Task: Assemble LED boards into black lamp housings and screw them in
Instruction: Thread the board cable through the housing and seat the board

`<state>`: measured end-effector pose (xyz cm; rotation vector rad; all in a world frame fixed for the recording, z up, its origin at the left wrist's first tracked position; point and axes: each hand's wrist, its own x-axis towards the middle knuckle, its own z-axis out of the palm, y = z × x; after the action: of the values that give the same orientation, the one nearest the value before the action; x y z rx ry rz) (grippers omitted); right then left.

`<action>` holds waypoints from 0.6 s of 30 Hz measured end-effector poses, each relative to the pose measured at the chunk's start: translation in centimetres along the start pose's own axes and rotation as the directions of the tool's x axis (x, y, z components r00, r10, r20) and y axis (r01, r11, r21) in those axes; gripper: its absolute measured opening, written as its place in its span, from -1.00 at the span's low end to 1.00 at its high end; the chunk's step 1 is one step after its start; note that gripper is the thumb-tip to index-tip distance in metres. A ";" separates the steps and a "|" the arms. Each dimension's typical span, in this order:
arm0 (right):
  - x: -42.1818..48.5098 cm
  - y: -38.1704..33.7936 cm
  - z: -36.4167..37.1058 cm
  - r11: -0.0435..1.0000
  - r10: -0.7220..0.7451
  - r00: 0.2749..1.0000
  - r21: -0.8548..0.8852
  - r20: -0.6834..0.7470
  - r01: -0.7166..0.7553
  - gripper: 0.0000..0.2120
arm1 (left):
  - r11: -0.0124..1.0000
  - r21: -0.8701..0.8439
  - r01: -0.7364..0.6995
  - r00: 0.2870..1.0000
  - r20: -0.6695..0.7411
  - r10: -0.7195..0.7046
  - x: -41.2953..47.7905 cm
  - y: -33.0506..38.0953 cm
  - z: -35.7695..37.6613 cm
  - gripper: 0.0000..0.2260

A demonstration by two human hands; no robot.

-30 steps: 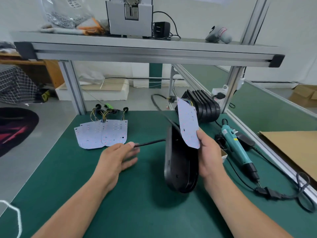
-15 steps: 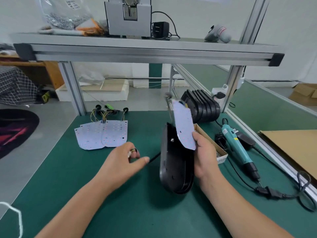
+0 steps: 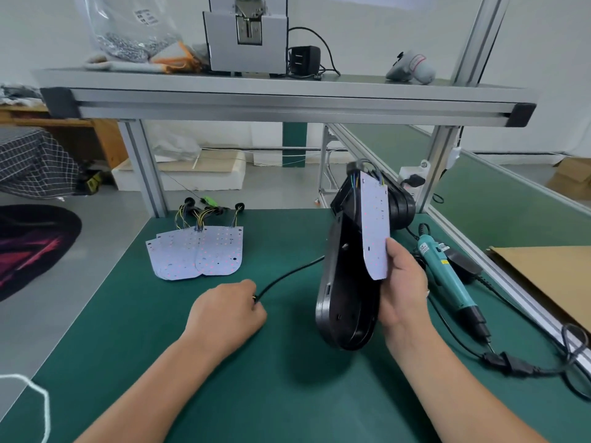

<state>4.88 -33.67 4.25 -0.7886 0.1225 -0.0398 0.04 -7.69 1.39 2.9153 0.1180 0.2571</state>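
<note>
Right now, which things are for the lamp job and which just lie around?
Job: black oval lamp housing, held white LED board, thin black cable, spare white LED boards, teal electric screwdriver.
Lying about: brown cardboard sheet, clear plastic bag, black plug adapter.

Head-worn; looks down at bench (image 3: 287, 394); near.

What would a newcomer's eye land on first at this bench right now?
First the black lamp housing, tipped on edge right of centre, the right hand gripping it together with a white LED board. Next the left hand, holding the black cable that runs to the housing across the green mat. The spare LED boards lie fanned at back left; a teal screwdriver lies at the right.
</note>
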 end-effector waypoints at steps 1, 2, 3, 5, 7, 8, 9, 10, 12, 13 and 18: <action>0.1 -0.3 -0.2 1.000 -0.011 1.000 0.000 -0.008 0.011 -0.69 | 0.998 -0.046 0.039 0.999 -0.007 -0.039 0.2 -0.2 0.0 -0.80; 0.1 -0.3 -0.5 1.000 -0.006 1.000 -0.005 -0.012 0.006 -0.69 | 0.993 -0.106 0.054 0.998 -0.023 -0.057 0.4 -0.6 0.1 -0.85; 0.1 -0.2 -0.7 1.000 0.013 1.000 -0.011 -0.013 -0.013 -0.68 | 0.980 -0.192 0.059 0.996 -0.049 -0.070 0.6 -1.0 0.1 -0.91; 0.0 0.2 -0.7 0.998 0.057 0.998 -0.023 0.003 -0.057 -0.65 | 0.875 -0.480 0.063 0.989 -0.090 -0.120 1.0 -1.3 -0.1 -0.88; 0.0 0.5 -0.4 0.997 0.068 0.998 -0.036 0.020 -0.067 -0.62 | 0.567 -0.820 0.081 0.990 0.001 -0.140 0.9 -1.0 -0.4 -0.81; 0.1 0.6 -0.3 0.998 0.059 0.998 -0.037 0.023 -0.058 -0.62 | 0.419 -0.902 0.105 0.990 0.055 -0.129 0.9 -0.9 -0.4 -0.80; 0.1 0.7 -0.3 0.998 0.051 0.998 -0.033 0.025 -0.050 -0.62 | 0.349 -0.930 0.116 0.990 0.080 -0.115 1.0 -0.9 -0.3 -0.77; 0.2 0.7 -0.3 0.999 0.043 0.999 -0.024 0.025 -0.043 -0.63 | 0.342 -0.931 0.123 0.991 0.096 -0.096 1.1 -1.0 -0.3 -0.75; 0.2 0.6 -0.4 0.999 0.033 0.999 -0.004 0.014 -0.033 -0.65 | 0.370 -0.917 0.152 0.988 0.130 -0.084 1.3 -1.5 -0.2 -0.76; 0.1 0.5 -0.4 0.999 0.032 0.999 0.000 0.005 -0.032 -0.66 | 0.418 -0.894 0.162 0.987 0.137 -0.088 1.4 -1.8 -0.2 -0.79; 0.1 0.0 -0.8 1.000 0.008 0.998 -0.004 -0.055 -0.008 -0.65 | 0.739 -0.664 0.116 0.992 0.035 -0.124 1.9 -3.6 -0.1 -0.53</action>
<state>4.91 -34.24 3.72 -0.7917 0.1777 -0.0537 1.72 -4.01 1.00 2.1745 0.1740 0.2331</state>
